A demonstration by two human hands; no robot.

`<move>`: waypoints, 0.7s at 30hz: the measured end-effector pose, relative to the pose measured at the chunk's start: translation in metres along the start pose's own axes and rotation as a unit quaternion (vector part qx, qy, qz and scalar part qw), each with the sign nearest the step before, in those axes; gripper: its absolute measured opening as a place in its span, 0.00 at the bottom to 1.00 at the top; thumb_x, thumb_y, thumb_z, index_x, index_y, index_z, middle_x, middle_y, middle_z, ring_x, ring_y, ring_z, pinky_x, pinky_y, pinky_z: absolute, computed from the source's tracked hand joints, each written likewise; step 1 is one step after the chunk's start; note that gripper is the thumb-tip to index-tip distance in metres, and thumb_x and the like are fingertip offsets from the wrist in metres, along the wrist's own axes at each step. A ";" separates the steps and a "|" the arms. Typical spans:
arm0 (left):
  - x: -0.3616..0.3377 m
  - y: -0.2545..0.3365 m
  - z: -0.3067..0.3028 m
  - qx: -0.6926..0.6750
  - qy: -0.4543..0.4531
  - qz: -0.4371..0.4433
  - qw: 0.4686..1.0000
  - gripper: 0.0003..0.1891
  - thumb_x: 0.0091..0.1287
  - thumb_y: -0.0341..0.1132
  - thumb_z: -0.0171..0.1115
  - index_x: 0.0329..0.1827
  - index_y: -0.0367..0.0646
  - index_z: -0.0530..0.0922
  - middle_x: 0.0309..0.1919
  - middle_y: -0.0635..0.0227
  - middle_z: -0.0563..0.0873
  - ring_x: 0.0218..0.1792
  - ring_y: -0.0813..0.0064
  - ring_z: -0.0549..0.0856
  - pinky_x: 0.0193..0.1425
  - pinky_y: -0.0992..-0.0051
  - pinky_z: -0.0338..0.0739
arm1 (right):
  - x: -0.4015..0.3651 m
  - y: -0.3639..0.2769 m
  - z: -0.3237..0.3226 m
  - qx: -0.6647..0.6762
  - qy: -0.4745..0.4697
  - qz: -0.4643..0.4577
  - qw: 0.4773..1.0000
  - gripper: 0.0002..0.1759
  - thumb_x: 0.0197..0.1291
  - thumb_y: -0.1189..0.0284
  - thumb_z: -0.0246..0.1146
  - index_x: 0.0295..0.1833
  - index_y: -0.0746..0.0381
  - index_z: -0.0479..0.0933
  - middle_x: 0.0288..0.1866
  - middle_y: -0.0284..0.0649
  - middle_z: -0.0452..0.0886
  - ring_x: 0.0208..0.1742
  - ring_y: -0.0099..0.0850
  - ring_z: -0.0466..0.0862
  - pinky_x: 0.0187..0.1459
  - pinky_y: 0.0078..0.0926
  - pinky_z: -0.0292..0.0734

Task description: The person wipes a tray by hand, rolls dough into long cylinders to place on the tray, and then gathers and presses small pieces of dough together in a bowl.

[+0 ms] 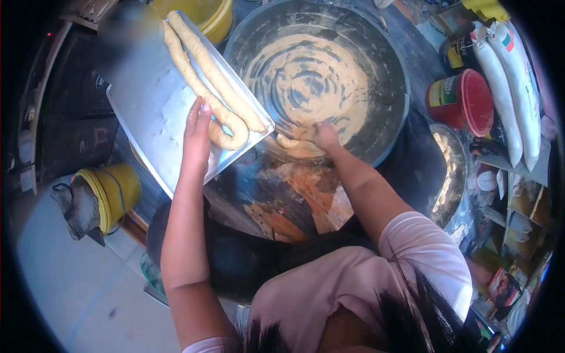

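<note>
A metal tray (141, 117) on the left holds two long dough ropes (206, 65), one of them bent back on itself at the near end. My left hand (199, 132) reaches over the tray, its fingers stretched out and touching the curved rope. In the big dark round basin (395, 88), a layer of brownish flour (306, 76) is swirled in rings. At the basin's near rim my right hand (326, 136) is closed around the end of a short piece of dough (297, 146); its fingertips are partly hidden.
Yellow buckets stand behind the tray (215, 23) and at the left (118, 194), the latter with a checked cloth (76, 209). At right are a red tub (475, 103), long white packages (518, 88) and a round pan of small pale pieces (442, 176).
</note>
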State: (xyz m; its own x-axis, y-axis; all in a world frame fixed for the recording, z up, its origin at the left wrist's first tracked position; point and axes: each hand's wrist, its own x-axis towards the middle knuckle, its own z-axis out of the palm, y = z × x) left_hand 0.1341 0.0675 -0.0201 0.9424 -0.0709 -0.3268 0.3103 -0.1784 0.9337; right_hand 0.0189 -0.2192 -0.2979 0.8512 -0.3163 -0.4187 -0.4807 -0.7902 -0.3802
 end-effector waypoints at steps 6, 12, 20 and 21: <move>-0.006 -0.003 0.003 0.312 0.013 0.242 0.919 0.25 0.65 0.44 0.55 0.62 0.41 0.69 0.66 0.47 0.62 0.70 0.50 0.54 0.71 0.60 0.48 | -0.031 -0.043 0.035 -0.107 -0.059 -0.235 0.964 0.24 0.47 0.67 0.62 0.54 0.53 0.72 0.49 0.42 0.73 0.52 0.43 0.74 0.51 0.42 0.70; -0.011 -0.001 0.009 0.346 -0.037 0.250 0.903 0.24 0.65 0.43 0.54 0.62 0.42 0.70 0.67 0.50 0.61 0.71 0.50 0.51 0.71 0.58 0.45 | -0.005 -0.043 0.047 -0.138 -0.041 -0.159 0.977 0.22 0.47 0.68 0.62 0.52 0.53 0.74 0.49 0.41 0.74 0.51 0.42 0.76 0.49 0.41 0.70; -0.003 -0.004 0.002 0.300 -0.007 0.223 0.928 0.23 0.65 0.43 0.55 0.60 0.42 0.71 0.65 0.48 0.64 0.69 0.47 0.54 0.71 0.58 0.48 | 0.029 -0.010 -0.019 -0.160 -0.149 -0.084 0.972 0.20 0.45 0.67 0.58 0.47 0.56 0.77 0.47 0.49 0.78 0.48 0.44 0.79 0.48 0.39 0.74; -0.003 -0.004 0.003 0.294 -0.007 0.225 0.929 0.23 0.65 0.43 0.54 0.60 0.41 0.71 0.65 0.48 0.64 0.69 0.48 0.54 0.71 0.58 0.48 | 0.022 -0.013 -0.028 -0.133 -0.138 -0.089 0.977 0.18 0.45 0.66 0.59 0.44 0.58 0.77 0.46 0.48 0.78 0.47 0.44 0.79 0.48 0.40 0.73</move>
State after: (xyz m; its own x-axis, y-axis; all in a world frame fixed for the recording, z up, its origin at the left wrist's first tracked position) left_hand 0.1295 0.0656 -0.0229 0.9571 -0.2809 0.0718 -0.2410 -0.6330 0.7357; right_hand 0.0500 -0.2303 -0.2793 0.8095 -0.0358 -0.5860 -0.2260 -0.9402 -0.2549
